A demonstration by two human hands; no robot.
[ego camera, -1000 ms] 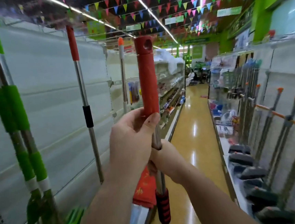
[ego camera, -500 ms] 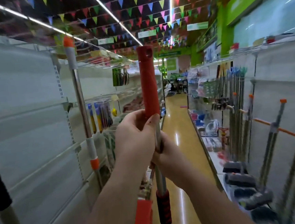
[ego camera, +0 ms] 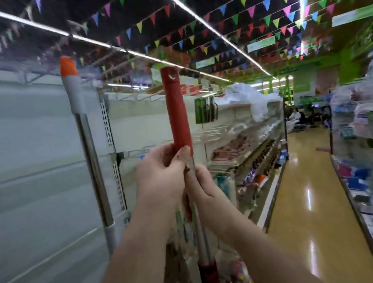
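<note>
Two hands (ego camera: 161, 177) (ego camera: 204, 192), two poles (ego camera: 176, 110) (ego camera: 89, 154), seemingly two shelf-rows (ego camera: 24, 155) (ego camera: 352, 196).

Both hands up on the mop handle (ego camera: 176, 110), held upright: left hand (ego camera: 161, 175) grips the red sleeve's base, right hand (ego camera: 204, 188) wraps the metal shaft just below, shop aisle (ego camera: 309, 187) beyond.

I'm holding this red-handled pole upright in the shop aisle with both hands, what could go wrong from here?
The orange-capped pole stands close on the left; tipping the red-handled pole that way might knock it over. Your left hand and right hand grip close together near the top, so the long lower end, mostly out of view, could swing into the stocked shelves.
</note>
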